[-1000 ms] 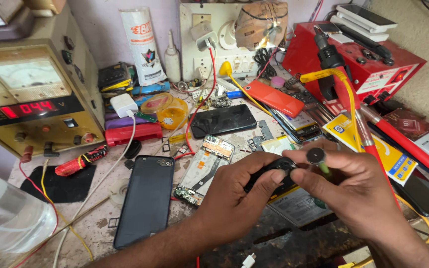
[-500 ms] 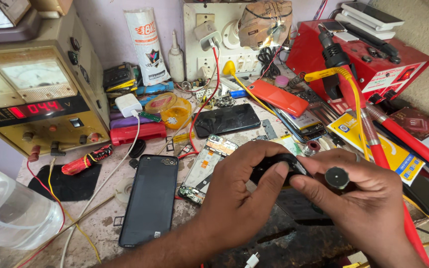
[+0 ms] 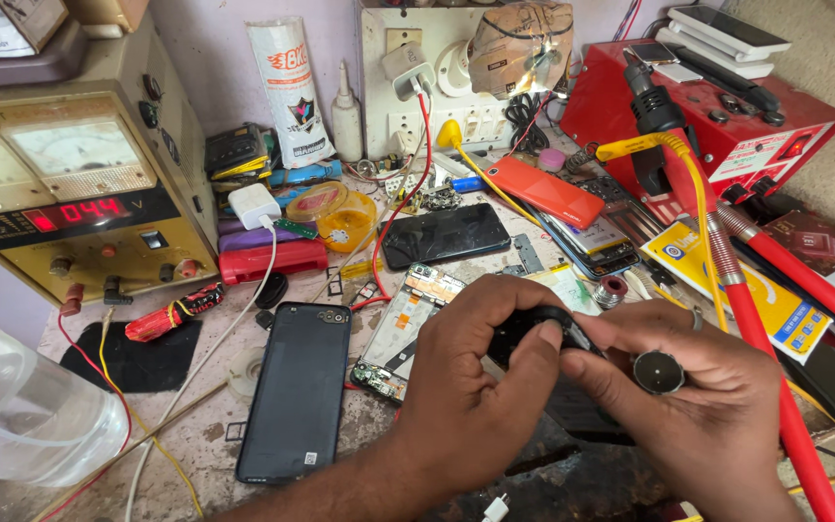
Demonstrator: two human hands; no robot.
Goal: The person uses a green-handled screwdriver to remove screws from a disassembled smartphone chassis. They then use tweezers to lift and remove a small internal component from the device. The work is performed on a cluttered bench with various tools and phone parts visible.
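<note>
The left hand (image 3: 480,387) and the right hand (image 3: 688,406) meet low in the head view, above the cluttered grey work bench (image 3: 195,435). Both grips are closed on one small black plastic part (image 3: 524,333), which sits between the two hands: the left thumb and fingers wrap its near and left sides, and the right thumb and forefinger pinch its right end. Most of the part is covered by the fingers, so its exact shape cannot be told. The right hand also carries a dark round-ended tool handle (image 3: 658,371), its circular end facing the camera and resting across the fingers.

Just left of the left hand lies an opened phone with its circuit board exposed (image 3: 403,329). Further left, a black phone lying back side up (image 3: 298,391) rests flat on the bench. Beyond the hands are a black phone lying screen up (image 3: 445,234) and an orange phone (image 3: 545,191). A yellow bench power supply with a red digital display (image 3: 70,193) stands at the far left. A red metal station box (image 3: 727,126) stands at the upper right, and a red hose (image 3: 775,387) runs down past the right hand.
</note>
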